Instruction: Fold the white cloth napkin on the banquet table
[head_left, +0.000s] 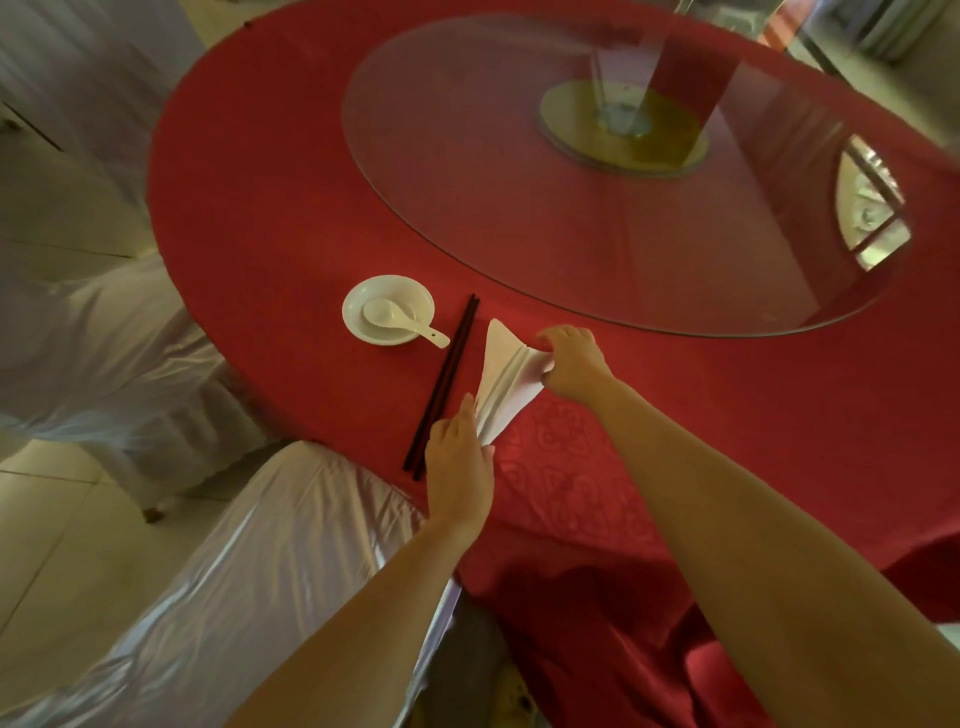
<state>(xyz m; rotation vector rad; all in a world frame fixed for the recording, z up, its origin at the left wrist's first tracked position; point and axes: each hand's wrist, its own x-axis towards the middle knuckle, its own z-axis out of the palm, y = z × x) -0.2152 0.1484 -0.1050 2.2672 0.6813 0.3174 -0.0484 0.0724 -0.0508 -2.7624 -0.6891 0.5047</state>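
Note:
The white cloth napkin lies on the red tablecloth near the table's front edge, folded into a narrow pointed shape with pleats along its middle. My left hand presses on its near tip, fingers flat and together. Pinching the napkin's right corner is my right hand, which lifts a flap slightly off the cloth. The far tip points away from me.
Dark chopsticks lie just left of the napkin. A white bowl with a white spoon sits farther left. A glass turntable covers the table's middle. Chairs in white covers stand at the left.

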